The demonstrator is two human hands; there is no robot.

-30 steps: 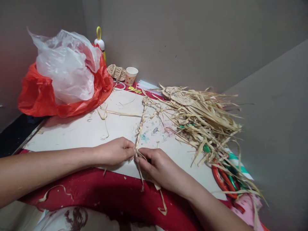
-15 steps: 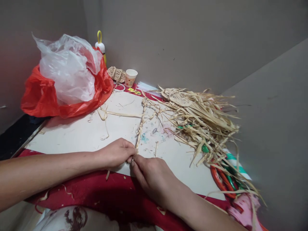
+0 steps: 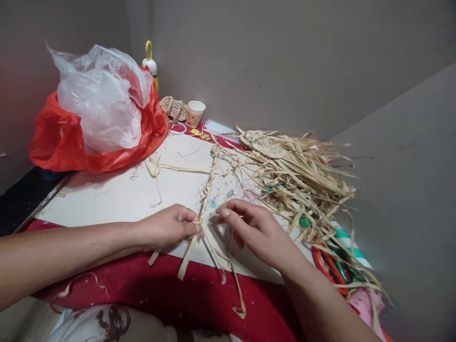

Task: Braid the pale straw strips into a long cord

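Note:
A braid of dry straw-coloured strips (image 3: 207,192) runs down the middle of the white board. My left hand (image 3: 178,225) pinches its near end between thumb and fingers. Several loose flat strips (image 3: 188,259) hang from that pinch over the board's front edge. My right hand (image 3: 252,228) hovers to the right of the braid, apart from it, its fingers loosely bent and spread. Below it hangs a thin strip (image 3: 238,285) with a folded tip; its upper part goes behind the hand.
A heap of dry strips (image 3: 306,175) with a woven oval piece (image 3: 263,144) covers the right side, red-handled scissors (image 3: 326,266) by it. At the back are a red plastic bag (image 3: 53,137), a woven sole-shaped piece (image 3: 174,109), a paper cup (image 3: 195,114) and a bottle (image 3: 149,65).
My right hand has let go of the braid's end and moved right and up, its fingers opening. The loose strips now show below my left hand, which stays on the braid.

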